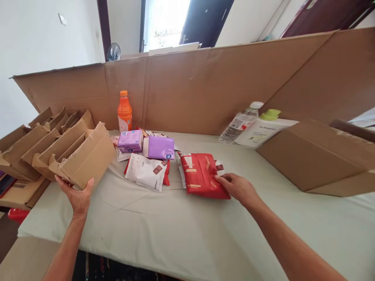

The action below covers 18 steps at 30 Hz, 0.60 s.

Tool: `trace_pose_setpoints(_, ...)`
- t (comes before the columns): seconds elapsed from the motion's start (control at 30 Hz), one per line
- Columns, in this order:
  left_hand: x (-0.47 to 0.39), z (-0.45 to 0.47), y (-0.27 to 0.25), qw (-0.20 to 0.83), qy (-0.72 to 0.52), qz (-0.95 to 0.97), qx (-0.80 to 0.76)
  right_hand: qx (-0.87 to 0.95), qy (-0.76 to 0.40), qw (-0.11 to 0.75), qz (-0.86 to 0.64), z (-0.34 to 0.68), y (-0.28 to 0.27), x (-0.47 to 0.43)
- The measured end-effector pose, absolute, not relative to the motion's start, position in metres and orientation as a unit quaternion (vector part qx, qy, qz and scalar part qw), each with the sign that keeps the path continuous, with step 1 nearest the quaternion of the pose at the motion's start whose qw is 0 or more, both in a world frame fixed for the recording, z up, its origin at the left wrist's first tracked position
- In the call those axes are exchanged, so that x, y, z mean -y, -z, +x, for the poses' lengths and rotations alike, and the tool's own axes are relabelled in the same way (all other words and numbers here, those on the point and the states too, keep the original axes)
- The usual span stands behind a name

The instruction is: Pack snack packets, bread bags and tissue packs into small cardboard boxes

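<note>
My left hand (76,197) grips the lower front corner of a cardboard box (93,158), the nearest in a cluster of open boxes at the left. With thumb and fingers closed on its right edge, my right hand (238,188) holds a red snack packet (202,175) over the table. Part of a white packet (219,168) shows behind the red one. Left of it lies a white packet (146,171) on top of another red packet. Two purple tissue packs (159,147) sit just behind these, on some printed packets or papers.
An orange drink bottle (124,112) stands against the tall cardboard screen (181,89) at the back. A clear water bottle (240,123) and a white pump bottle (263,130) lean to the right, beside a large cardboard box (316,156). A pale cloth (164,226) covers the table.
</note>
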State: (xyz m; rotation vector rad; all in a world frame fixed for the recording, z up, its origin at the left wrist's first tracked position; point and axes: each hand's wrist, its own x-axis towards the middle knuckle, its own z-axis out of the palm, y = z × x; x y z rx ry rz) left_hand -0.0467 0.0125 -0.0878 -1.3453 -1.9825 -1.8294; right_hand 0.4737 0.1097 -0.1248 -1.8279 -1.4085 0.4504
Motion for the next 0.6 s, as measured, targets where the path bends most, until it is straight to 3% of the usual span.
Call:
trace_pose_setpoints(0.27,-0.078,-0.057,0.098,0.144,0.532,-0.39,0.738,0.643,-0.009,0.355,-0.678,0.45,0.129,-0.126)
trace_pose_setpoints(0.37,-0.105,-0.051,0.1,0.155,0.506,-0.363,0.767,0.651,-0.016,0.347,-0.675,0.427,0.155,-0.127)
trace_pose_setpoints(0.6,-0.157,-0.03,0.107,0.147,0.464,-0.314,0.815,0.632,-0.1,0.434,-0.634,0.43,0.184,-0.113)
